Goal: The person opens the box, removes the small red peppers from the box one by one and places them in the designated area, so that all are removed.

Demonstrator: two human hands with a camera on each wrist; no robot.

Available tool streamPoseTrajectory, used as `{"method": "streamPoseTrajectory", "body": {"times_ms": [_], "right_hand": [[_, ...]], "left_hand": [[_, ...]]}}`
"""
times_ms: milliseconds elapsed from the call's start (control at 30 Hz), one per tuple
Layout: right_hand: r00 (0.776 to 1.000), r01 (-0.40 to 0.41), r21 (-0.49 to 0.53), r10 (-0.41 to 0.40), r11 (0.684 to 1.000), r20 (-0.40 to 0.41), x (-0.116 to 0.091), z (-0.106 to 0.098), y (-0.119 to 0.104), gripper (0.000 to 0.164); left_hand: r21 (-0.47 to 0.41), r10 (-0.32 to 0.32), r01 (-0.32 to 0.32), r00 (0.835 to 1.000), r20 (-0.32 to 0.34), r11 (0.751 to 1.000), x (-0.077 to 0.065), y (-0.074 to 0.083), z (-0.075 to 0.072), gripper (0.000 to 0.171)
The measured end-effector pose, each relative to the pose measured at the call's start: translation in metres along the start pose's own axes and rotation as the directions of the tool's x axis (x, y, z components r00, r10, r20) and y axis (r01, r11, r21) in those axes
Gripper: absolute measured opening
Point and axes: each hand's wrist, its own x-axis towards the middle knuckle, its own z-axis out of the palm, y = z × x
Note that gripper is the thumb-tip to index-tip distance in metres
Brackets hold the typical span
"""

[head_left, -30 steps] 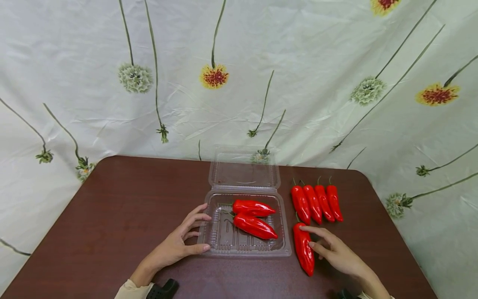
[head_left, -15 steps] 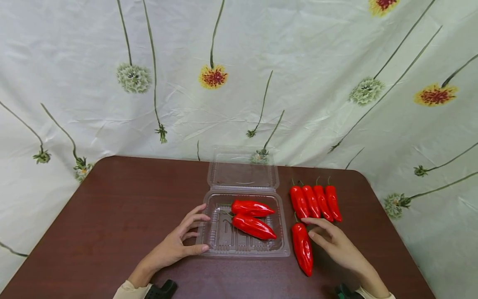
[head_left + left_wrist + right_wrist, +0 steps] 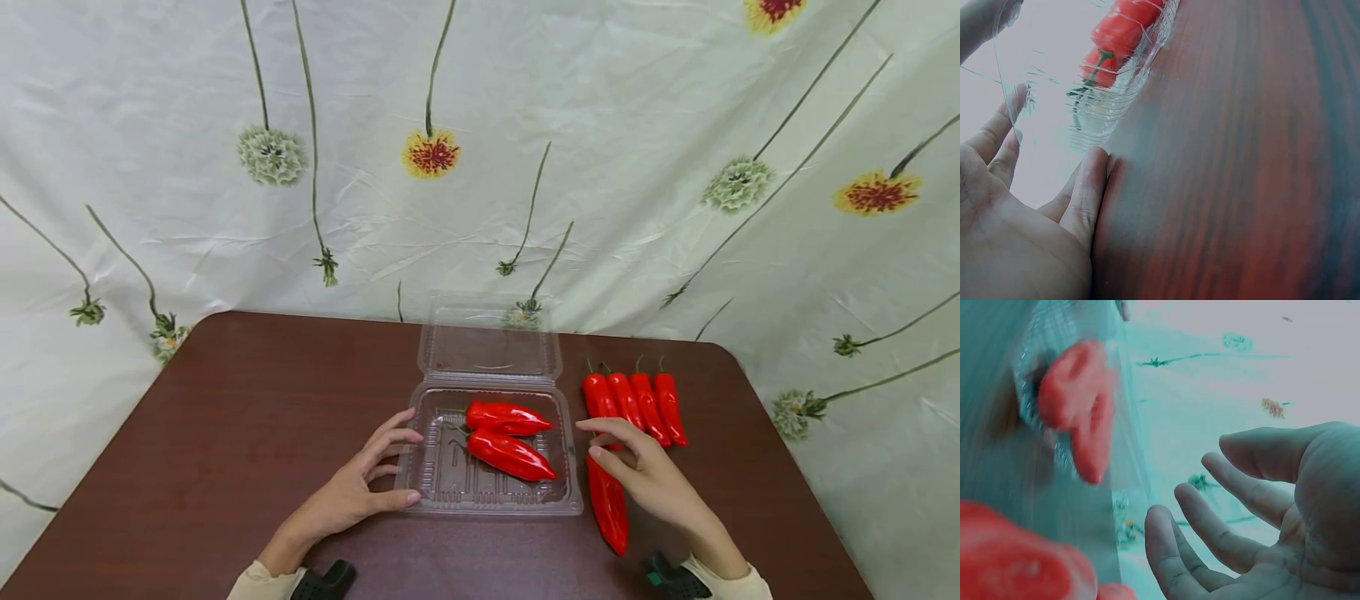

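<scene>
A clear plastic clamshell container (image 3: 495, 507) lies on the table with its lid (image 3: 487, 354) folded back. Two red peppers, one farther back (image 3: 506, 417) and one nearer (image 3: 512, 456), lie inside it. My left hand (image 3: 348, 487) touches the container's left edge, thumb and fingers spread. To the right of the container lies a lone red pepper (image 3: 609, 512), its stem end hidden behind my right hand (image 3: 652, 475). That hand hovers over it; in the right wrist view, the hand (image 3: 1297, 544) holds nothing, and the blurred near pepper (image 3: 1010, 562) sits apart from its fingers.
Several red peppers (image 3: 649, 404) line up side by side at the back right, partly behind my right fingers. The brown table (image 3: 262, 417) ends at a pale flowered cloth (image 3: 637, 208) that hangs behind it.
My right hand has come away from the lone pepper, moving back and left over its stem end. The pepper stays put, and the left hand keeps its place at the container.
</scene>
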Motion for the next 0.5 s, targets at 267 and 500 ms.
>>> {"method": "streamPoseTrajectory", "body": {"times_ms": [267, 500], "right_hand": [[0.998, 0.055, -0.046, -0.056, 0.997, -0.003, 0.014, 0.015, -0.019, 0.034], [0.987, 0.142, 0.04, -0.144, 0.989, 0.074, 0.027, 0.036, -0.031, 0.034]], "left_hand": [[-0.001, 0.025, -0.025, 1.0, 0.009, 1.0, 0.001, -0.001, 0.0, 0.061], [0.003, 0.019, -0.019, 1.0, 0.006, 1.0, 0.001, -0.001, -0.001, 0.061]]}}
